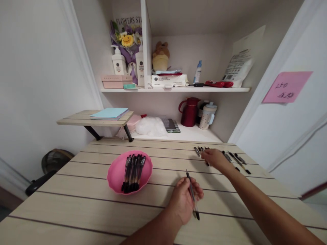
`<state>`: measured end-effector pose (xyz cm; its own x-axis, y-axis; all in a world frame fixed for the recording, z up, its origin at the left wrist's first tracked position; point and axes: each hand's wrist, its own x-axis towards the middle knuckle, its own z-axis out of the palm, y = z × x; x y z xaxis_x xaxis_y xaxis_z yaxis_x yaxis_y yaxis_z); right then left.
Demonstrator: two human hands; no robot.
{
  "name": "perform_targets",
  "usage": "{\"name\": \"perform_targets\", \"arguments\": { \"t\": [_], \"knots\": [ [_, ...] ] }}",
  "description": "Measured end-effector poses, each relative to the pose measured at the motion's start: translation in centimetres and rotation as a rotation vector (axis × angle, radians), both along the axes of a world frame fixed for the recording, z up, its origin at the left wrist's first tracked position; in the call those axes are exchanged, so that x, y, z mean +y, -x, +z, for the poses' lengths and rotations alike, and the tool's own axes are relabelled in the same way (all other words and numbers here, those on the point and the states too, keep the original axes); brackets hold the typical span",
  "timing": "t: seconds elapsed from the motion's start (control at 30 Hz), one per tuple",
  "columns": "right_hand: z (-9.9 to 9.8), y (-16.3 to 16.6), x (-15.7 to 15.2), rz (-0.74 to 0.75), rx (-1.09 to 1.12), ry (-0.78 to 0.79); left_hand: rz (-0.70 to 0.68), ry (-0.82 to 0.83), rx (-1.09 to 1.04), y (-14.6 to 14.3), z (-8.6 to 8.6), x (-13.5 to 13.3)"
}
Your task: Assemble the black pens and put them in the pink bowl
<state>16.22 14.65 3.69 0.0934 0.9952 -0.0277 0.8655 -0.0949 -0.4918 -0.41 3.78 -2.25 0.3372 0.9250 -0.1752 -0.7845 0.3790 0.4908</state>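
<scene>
My left hand [184, 199] is closed round a black pen [192, 194] that stands slanted above the wooden table [81, 204]. My right hand [215, 158] reaches forward to a row of loose black pens [236, 159] lying at the far right of the table; its fingers curl down onto them, and whether it grips one is hidden. A pink bowl [116, 170] left of my hands holds several black pens [133, 173] lying side by side.
A small wooden riser [76, 120] with a light-blue notebook [109, 113] stands at the back left. Behind the table are a red jug [189, 111], a white cup [207, 116] and a shelf [176, 90] with bottles and boxes. A pink note [286, 87] sticks on the right wall.
</scene>
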Motion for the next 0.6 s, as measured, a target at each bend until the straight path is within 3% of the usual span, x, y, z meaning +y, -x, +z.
{"name": "perform_targets", "arguments": {
  "t": [0.13, 0.27, 0.4, 0.5, 0.6],
  "knots": [
    [-2.9, 2.3, -7.1, 0.388, 0.501, 0.350, 0.141, 0.019, -0.081, 0.0, 0.1, 0.5],
    [-5.0, 4.7, -11.2, 0.370, 0.654, 0.258, 0.173, 0.035, -0.053, 0.2, -0.1, 0.8],
    [-4.9, 4.7, -10.4, 0.309, 0.441, 0.056, 0.121, 0.054, -0.027, 0.4, -0.1, 1.0],
    [-3.9, 3.5, -7.6, 0.259, 0.121, -0.113, 0.042, 0.092, -0.016, 0.6, -0.1, 1.1],
    [-3.0, 2.5, -4.1, 0.139, -0.202, -0.125, 0.024, 0.096, 0.002, 0.7, -0.2, 1.0]
  ]
}}
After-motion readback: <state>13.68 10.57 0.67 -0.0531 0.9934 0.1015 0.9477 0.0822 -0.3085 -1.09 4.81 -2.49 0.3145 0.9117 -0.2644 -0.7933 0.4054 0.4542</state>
